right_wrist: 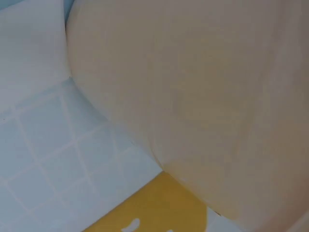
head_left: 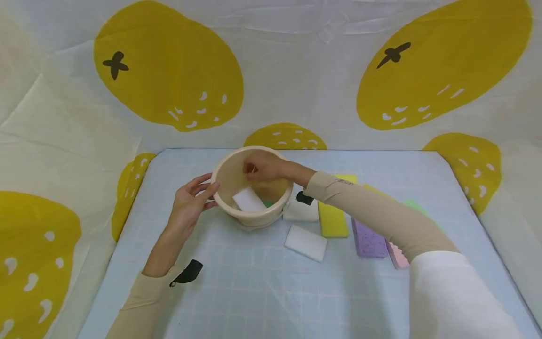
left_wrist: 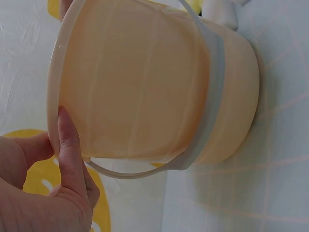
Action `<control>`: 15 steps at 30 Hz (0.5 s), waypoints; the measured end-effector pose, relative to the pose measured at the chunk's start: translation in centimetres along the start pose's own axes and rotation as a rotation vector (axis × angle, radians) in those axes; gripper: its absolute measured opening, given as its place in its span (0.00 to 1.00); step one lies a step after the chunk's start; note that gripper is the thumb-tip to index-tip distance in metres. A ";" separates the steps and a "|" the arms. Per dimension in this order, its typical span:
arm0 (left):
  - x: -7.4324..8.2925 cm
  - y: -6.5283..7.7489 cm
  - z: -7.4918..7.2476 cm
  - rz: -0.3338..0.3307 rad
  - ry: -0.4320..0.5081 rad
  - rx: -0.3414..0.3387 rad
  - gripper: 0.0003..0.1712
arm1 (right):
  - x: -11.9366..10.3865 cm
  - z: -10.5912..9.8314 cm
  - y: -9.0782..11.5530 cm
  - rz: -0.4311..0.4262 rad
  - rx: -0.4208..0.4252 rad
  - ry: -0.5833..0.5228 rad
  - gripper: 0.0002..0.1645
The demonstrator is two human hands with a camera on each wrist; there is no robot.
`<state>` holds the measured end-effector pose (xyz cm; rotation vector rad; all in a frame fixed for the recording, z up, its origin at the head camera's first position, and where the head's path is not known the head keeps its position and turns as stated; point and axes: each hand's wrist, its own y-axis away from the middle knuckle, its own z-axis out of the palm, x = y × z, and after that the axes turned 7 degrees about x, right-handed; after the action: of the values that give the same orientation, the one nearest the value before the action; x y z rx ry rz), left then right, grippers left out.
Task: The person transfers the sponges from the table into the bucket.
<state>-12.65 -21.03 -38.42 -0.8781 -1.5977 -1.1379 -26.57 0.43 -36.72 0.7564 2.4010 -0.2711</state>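
A cream plastic bucket (head_left: pixel 227 183) stands on the table, its grey handle (left_wrist: pixel 218 82) hanging against the outer wall in the left wrist view. My left hand (head_left: pixel 189 202) grips the bucket's left rim between thumb and fingers. Inside the bucket, near the far wall, is my right hand (head_left: pixel 266 167) with curled fingers; whether they hold anything is unclear. Below that hand a white sponge (head_left: pixel 249 199) lies in the bucket beside a bit of something green (head_left: pixel 268 204). The right wrist view shows mostly the bucket wall (right_wrist: pixel 183 96), without the hand.
Right of the bucket lie two white sponges (head_left: pixel 306 243), a yellow sponge (head_left: pixel 333 221), a purple sponge (head_left: pixel 369 240) and a pink sponge (head_left: pixel 397 256). Another yellow piece (head_left: pixel 378 190) and a green one (head_left: pixel 417 206) show partly behind the right sleeve. Patterned cloth (head_left: pixel 296 70) surrounds the table.
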 end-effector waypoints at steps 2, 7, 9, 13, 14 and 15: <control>0.0 0.0 -0.1 -0.001 0.000 -0.002 0.33 | -0.2 -0.5 0.0 -0.012 0.020 -0.024 0.08; 0.1 0.1 -0.1 -0.003 0.004 -0.001 0.34 | -0.4 -1.4 0.5 -0.027 0.030 -0.113 0.10; 0.1 0.1 -0.1 -0.005 0.002 0.000 0.34 | -0.5 -1.6 0.8 -0.045 0.039 -0.152 0.10; 0.1 0.1 -0.1 -0.009 -0.003 0.000 0.33 | -0.6 -1.9 1.3 -0.053 0.060 -0.195 0.12; 0.1 0.1 0.0 -0.012 -0.006 0.002 0.33 | -0.7 -2.0 1.4 -0.046 0.058 -0.208 0.12; 0.1 0.1 -0.1 -0.013 -0.008 0.004 0.33 | -0.7 -2.0 1.6 -0.040 0.060 -0.209 0.13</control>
<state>-12.58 -21.06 -38.31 -0.8720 -1.6143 -1.1416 -26.16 2.12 -34.66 0.6718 2.2200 -0.4192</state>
